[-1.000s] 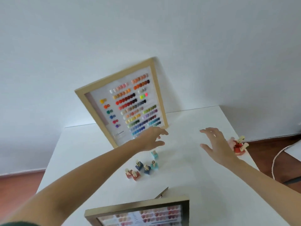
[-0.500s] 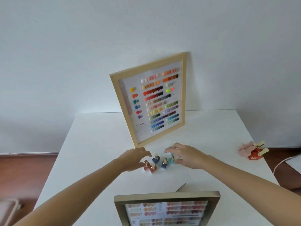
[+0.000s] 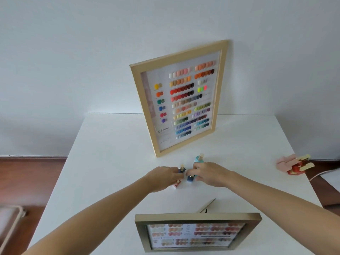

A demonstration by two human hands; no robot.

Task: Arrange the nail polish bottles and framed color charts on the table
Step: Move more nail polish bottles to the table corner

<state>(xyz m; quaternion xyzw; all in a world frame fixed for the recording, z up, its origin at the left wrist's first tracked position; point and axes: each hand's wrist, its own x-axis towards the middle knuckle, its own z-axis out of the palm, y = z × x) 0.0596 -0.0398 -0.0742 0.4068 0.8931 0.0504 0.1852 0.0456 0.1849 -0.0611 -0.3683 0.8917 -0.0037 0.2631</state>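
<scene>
Left hand (image 3: 162,178) pinches a dark blue bottle (image 3: 181,169), fingers curled; right hand (image 3: 207,173) cups the teal bottles (image 3: 199,159), fingers closed round them. I judge both hands equally near: the cluster sits mid-desk (image 3: 110,153), upright, between them. A red bottle (image 3: 177,184) shows at 6 o'clock of the left fingers, mostly hidden. Wooden color chart (image 3: 181,97) leans at 12; a second chart (image 3: 197,231) stands at 6, bottom cut off.
</scene>
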